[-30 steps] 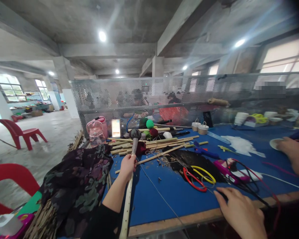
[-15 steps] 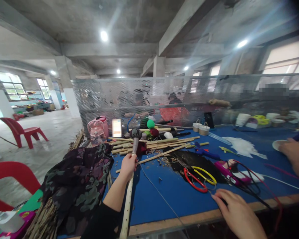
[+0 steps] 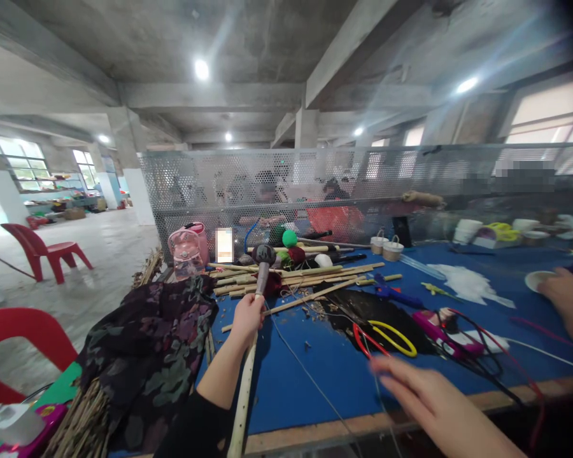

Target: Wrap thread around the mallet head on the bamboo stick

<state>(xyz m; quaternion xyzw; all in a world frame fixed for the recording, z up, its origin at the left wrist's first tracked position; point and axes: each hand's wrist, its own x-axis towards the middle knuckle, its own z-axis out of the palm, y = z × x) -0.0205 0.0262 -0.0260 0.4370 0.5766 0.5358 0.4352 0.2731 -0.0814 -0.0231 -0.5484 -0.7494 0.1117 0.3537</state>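
Lower centre, the left hand [image 3: 248, 315] grips a pale dotted stick [image 3: 245, 388]. Lower right, the blurred right hand [image 3: 424, 397] is beside scissors [image 3: 407, 336]; whether its grip holds the thread [image 3: 378, 391], I cannot tell.

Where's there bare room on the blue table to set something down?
Best is the blue table between the held stick and right hand, though a thread and a scrap lie there. A smaller patch lies between the white plastic and the round white thing at a co-worker's hand. Crowded: around the stick pile and yellow handle.
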